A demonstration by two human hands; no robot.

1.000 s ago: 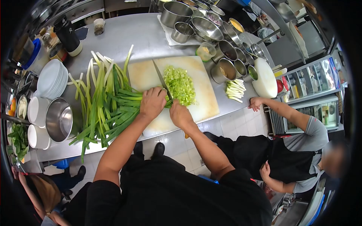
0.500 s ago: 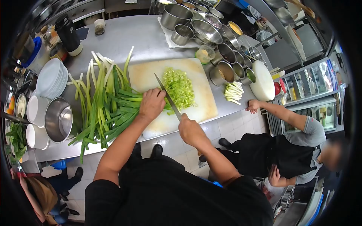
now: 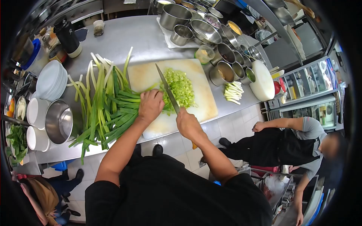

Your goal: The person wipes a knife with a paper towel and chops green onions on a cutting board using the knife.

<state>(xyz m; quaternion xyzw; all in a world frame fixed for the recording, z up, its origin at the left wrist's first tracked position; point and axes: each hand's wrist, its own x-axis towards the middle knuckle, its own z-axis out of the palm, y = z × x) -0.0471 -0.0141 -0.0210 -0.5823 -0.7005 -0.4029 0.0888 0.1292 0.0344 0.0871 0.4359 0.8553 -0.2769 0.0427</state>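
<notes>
My right hand [image 3: 188, 122] grips the handle of a long kitchen knife [image 3: 168, 86], its blade slanting up and left over the chopped green onion [image 3: 178, 84]. Curled fingers of my left hand [image 3: 151, 104] press on a bunch of green onions [image 3: 124, 100] at the left of the cutting board [image 3: 205, 101], close beside the blade. Their leaves and pale stalks spread left from the board across the metal table. The cut pieces lie in a heap right of the blade.
Steel pots [image 3: 175, 17] and small containers crowd the back right. Cut pale stalks [image 3: 233, 93] lie right of the board. Stacked plates [image 3: 51, 79], white bowls [image 3: 37, 139] and a steel bowl [image 3: 59, 120] stand left. A co-worker [image 3: 290, 147] stands at the right.
My knife has shifted slightly up and left, with my right hand following. The co-worker's hand has left the table edge; their other arm now reaches down toward the lower right.
</notes>
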